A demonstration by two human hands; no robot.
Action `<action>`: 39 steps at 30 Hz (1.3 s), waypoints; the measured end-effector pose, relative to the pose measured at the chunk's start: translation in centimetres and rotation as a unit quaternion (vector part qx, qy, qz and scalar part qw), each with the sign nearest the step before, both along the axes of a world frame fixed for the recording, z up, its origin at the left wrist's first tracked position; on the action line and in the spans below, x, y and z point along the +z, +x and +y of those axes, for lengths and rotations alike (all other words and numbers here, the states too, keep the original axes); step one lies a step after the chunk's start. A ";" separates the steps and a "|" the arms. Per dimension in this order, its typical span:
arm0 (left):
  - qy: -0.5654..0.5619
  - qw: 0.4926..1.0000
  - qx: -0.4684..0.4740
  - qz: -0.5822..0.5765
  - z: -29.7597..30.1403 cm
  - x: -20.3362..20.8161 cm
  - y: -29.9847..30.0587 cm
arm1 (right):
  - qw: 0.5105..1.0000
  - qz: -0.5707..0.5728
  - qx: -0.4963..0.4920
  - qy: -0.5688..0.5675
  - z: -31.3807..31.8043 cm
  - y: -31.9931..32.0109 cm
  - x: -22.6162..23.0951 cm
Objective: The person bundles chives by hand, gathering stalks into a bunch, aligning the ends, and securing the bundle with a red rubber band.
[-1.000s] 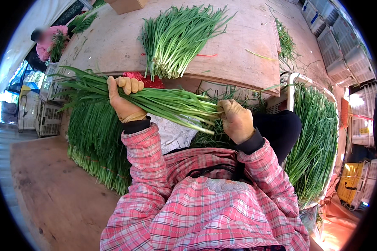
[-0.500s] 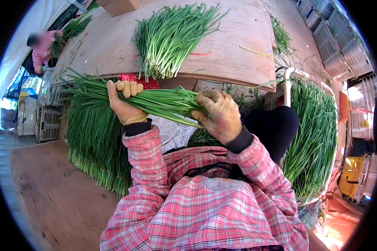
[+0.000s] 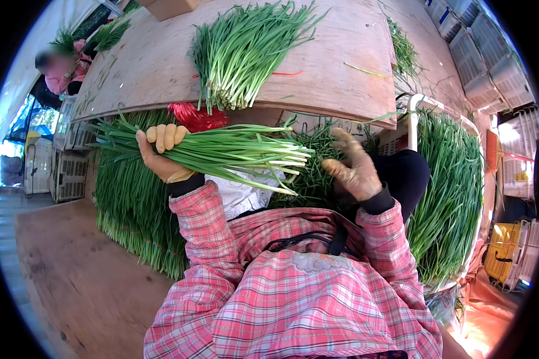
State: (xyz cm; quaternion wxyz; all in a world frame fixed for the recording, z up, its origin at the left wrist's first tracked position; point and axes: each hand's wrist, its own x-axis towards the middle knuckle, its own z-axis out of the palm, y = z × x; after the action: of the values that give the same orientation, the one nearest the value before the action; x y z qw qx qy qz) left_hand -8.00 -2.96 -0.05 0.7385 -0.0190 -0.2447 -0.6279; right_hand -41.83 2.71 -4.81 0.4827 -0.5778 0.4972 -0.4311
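Note:
A bunch of garlic chives (image 3: 233,149) is gripped in my left hand (image 3: 163,152), whose gloved fingers wrap over its leafy part. The leaves spread out to the left and the pale stem ends point right. My right hand (image 3: 354,166), also in a stained glove, is apart from the stem ends with its fingers spread, holding nothing. Below it, dark loose greens (image 3: 310,173) lie between my legs. Another pile of chives (image 3: 251,54) rests on the wooden table in front, white ends toward me.
The wooden table (image 3: 353,90) has its near edge just beyond my hands, with red ties (image 3: 197,116) under it. Stacked chives (image 3: 138,203) stand at left; a white crate (image 3: 412,119) of chives is at right. A person (image 3: 60,69) works far left.
My right hand has let go of the stem ends and moved right, fingers opening. The pale stem ends now show. My left hand has shifted slightly left and down with the bunch.

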 end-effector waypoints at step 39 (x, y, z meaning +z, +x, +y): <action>0.006 0.990 -0.136 0.034 -1.7 -3.5 -0.7 | 0.959 0.114 0.251 -0.064 1.3 -1.9 3.2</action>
State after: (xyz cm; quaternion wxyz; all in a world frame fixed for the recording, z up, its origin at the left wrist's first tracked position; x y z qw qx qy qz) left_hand -8.75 -4.69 -3.50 0.6540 -0.0694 -0.2112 -0.7231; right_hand -43.77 4.02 -1.65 0.4774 -0.7592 0.3590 -0.2585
